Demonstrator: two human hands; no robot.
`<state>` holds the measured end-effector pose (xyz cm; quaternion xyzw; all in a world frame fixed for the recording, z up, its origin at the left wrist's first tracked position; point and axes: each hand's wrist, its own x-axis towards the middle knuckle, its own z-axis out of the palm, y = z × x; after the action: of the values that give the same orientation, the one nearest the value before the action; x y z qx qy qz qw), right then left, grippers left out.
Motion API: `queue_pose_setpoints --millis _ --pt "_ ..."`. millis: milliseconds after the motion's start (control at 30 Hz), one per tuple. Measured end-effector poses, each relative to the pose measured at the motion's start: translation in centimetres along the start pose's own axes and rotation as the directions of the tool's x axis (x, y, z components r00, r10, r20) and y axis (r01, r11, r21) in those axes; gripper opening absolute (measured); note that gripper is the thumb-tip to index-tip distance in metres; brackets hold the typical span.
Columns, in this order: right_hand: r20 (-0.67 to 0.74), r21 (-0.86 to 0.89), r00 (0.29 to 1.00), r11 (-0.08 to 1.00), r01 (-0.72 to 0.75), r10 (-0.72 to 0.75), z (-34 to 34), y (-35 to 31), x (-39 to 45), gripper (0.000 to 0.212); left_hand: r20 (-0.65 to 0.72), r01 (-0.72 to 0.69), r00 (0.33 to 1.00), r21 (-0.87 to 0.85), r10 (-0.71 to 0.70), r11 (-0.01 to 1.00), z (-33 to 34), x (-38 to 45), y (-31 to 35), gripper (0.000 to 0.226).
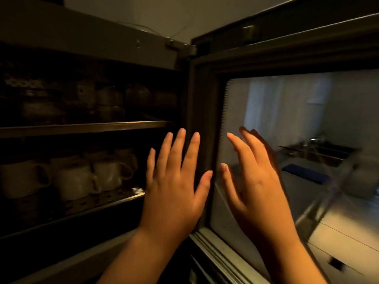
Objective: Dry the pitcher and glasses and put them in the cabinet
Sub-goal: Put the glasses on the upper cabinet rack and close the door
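Both hands are empty with fingers straight: the left hand point(174, 181) is raised before the inner edge of the cabinet door point(205, 119), and the right hand point(254, 181) is spread at the door's glass pane point(287, 140), though actual contact cannot be confirmed. The cabinet point(92, 44) stands open, its upper shelf point(82, 127) carrying dark pots and its lower perforated shelf point(92, 201) a row of pale mugs point(73, 177). No pitcher or glasses can be made out; they may sit inside in the dark, or off view. Judging by the flat palms on the door, the putting-away step seems finished and closing the door is in hand. The next move probably calls for an even push swinging the door leftward until it meets the frame, fingers kept clear of the hinge point(180, 47) side.
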<state>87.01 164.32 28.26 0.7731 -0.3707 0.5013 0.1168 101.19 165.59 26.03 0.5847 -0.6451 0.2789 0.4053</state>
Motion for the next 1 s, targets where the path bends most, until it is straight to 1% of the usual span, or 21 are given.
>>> queue_pose_setpoints --millis 100,167,200,267,333,433,467,533,600,667,767,833,867,900,967,1000 --pt "-0.023 -0.021 1.000 1.000 -0.010 0.009 -4.8 1.5 -2.3 0.048 0.031 -0.054 0.998 -0.140 0.059 0.989 0.2 -0.7 5.1 0.063" --pt "-0.057 -0.149 0.998 0.988 -0.038 0.030 -8.0 2.6 -3.9 0.051 0.072 -0.066 0.994 -0.212 0.083 0.975 0.3 -1.4 8.0 0.063" --pt "-0.054 -0.221 0.997 0.973 -0.062 0.051 -9.4 3.1 -4.8 0.055 0.084 -0.084 0.991 -0.211 0.104 0.974 0.4 -1.8 9.3 0.062" --pt "-0.050 -0.302 0.997 0.950 -0.076 0.064 -12.0 4.1 -6.6 0.060 0.073 -0.144 0.984 -0.198 0.161 0.969 0.6 -2.6 11.8 0.061" --pt "-0.055 -0.365 0.998 0.929 -0.055 0.038 -14.1 4.8 -8.2 0.058 0.080 -0.200 0.971 -0.240 0.225 0.950 0.5 -3.3 14.2 0.062" --pt "-0.047 -0.455 0.997 0.888 -0.070 0.055 -16.6 5.7 -10.4 0.054 0.092 -0.298 0.936 -0.309 0.340 0.903 0.1 -3.8 17.3 0.066" --pt "-0.037 -0.454 0.998 0.888 -0.069 0.059 -17.3 5.8 -11.1 0.055 0.089 -0.334 0.920 -0.328 0.381 0.883 0.0 -3.9 18.2 0.066" --pt "-0.036 -0.372 0.997 0.925 -0.077 0.069 -18.6 5.5 -12.1 0.057 0.056 -0.403 0.890 -0.374 0.453 0.836 0.1 -4.0 19.8 0.063" --pt "-0.072 -0.305 0.997 0.951 -0.057 0.037 -20.1 4.9 -12.8 0.053 0.035 -0.451 0.864 -0.386 0.502 0.804 -0.2 -4.1 21.1 0.063" --pt "-0.144 -0.320 0.989 0.947 -0.024 -0.024 -21.8 4.8 -13.5 0.046 0.018 -0.490 0.851 -0.333 0.524 0.806 -0.9 -3.9 22.1 0.065" --pt "-0.244 -0.334 0.968 0.942 -0.020 -0.066 -24.3 5.6 -14.4 0.049 -0.026 -0.530 0.840 -0.255 0.543 0.809 -2.5 -3.3 23.6 0.065" --pt "-0.314 -0.372 0.940 0.928 0.007 -0.133 -25.5 6.2 -15.0 0.047 -0.065 -0.569 0.817 -0.248 0.572 0.784 -3.6 -2.8 24.7 0.065" --pt "-0.347 -0.370 0.928 0.929 -0.002 -0.136 -25.9 6.6 -15.2 0.049 -0.079 -0.587 0.805 -0.245 0.588 0.771 -4.0 -2.6 25.3 0.065" --pt "-0.381 -0.333 0.919 0.942 -0.038 -0.098 -26.2 7.1 -15.3 0.054 -0.088 -0.602 0.795 -0.236 0.600 0.763 -4.4 -2.5 25.9 0.065" --pt "-0.415 -0.191 0.909 0.974 -0.121 0.031 -26.8 8.0 -15.5 0.063 -0.100 -0.627 0.777 -0.211 0.622 0.750 -5.0 -2.3 26.9 0.065" --pt "-0.410 -0.116 0.910 0.987 -0.115 0.058 -26.8 8.1 -15.3 0.064 -0.109 -0.640 0.767 -0.199 0.633 0.742 -5.2 -2.2 27.4 0.066"
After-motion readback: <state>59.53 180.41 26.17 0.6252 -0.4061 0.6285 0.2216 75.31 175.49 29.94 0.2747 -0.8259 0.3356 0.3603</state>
